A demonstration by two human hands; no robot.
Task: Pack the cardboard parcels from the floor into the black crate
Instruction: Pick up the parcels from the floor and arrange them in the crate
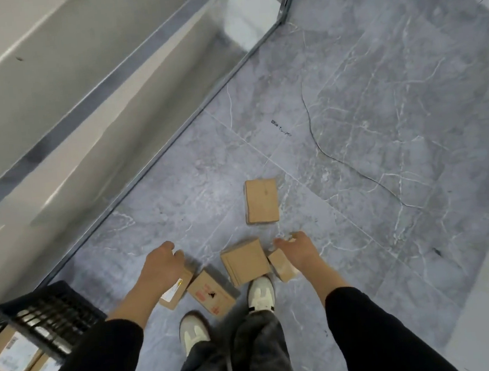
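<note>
Several brown cardboard parcels lie on the grey marble floor in front of my feet. My left hand (161,266) hovers over a parcel with a white label (174,295), fingers loosely curled and holding nothing. My right hand (297,250) hangs beside and above a small parcel (283,266), also loosely curled and empty. Between the hands lie a parcel with red print (211,294) and a plain one (245,260). Another plain parcel (262,201) lies farther ahead. The black crate (56,314) stands at the lower left with several labelled parcels inside.
A glass partition with a metal frame (158,160) runs diagonally along the left. A thin dark cable (338,156) trails over the floor on the right. My two white shoes (260,292) stand just behind the parcels.
</note>
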